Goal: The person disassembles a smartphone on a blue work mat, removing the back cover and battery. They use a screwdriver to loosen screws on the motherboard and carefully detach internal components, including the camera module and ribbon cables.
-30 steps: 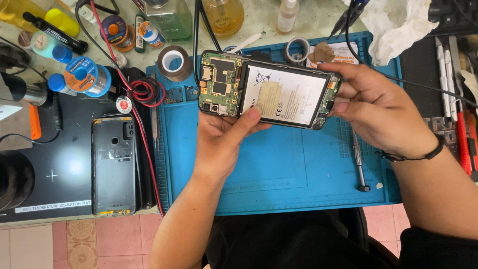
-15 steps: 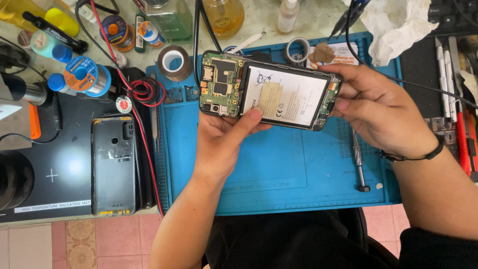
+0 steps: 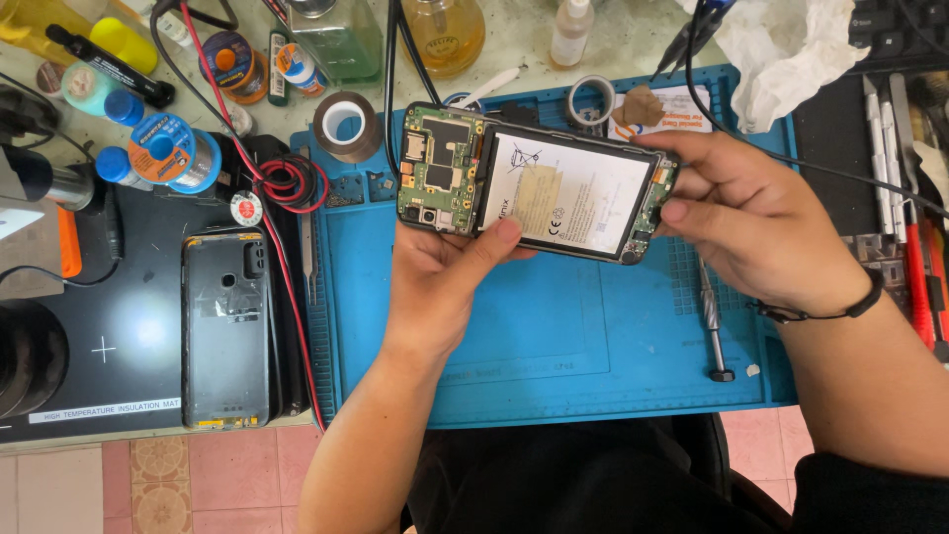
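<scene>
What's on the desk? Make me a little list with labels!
held: opened phone, circuit board and white battery showing
left hand: grips phone from below, thumb on battery
right hand: holds phone's right end
mat: blue, under both hands
back cover: flat on black pad, left
screwdriver: on mat, below right hand
tape rolls: top edge of mat
</scene>
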